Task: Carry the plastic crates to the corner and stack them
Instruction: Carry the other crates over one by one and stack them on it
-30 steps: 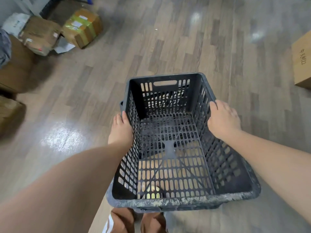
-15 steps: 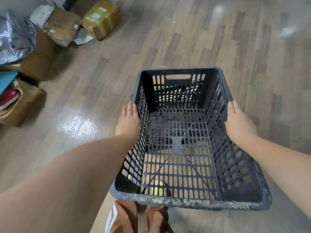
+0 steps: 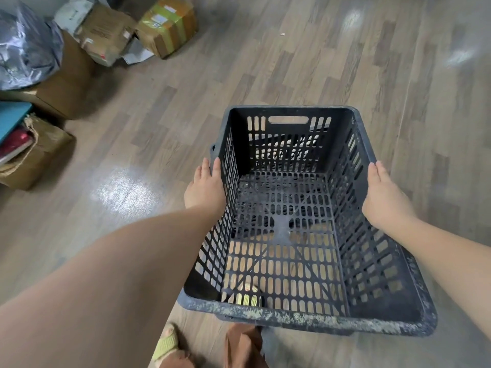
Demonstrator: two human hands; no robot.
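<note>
Left hand: our left hand (image 3: 205, 187) presses flat on the outside of the crate's left wall, fingers extended, clamping it.
Right hand: our right hand (image 3: 382, 196) grips the right rim likewise.
Crate: the black plastic crate (image 3: 305, 318) hangs above the wood floor (image 3: 292, 62), mouth up, long axis pointing away from us.
Writing: labels on the cardboard boxes (image 3: 167, 25) are unreadable.

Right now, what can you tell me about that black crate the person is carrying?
The black plastic crate is rectangular, open-topped and empty, its walls and floor pierced with rows of slots. A handle slot is cut in the far end wall. The near rim is scuffed with pale grime. It is held off the wood floor, roughly level, long axis pointing away. The left hand presses its left side, the right hand its right rim. A foot in a yellow sandal shows through the bottom.
</note>
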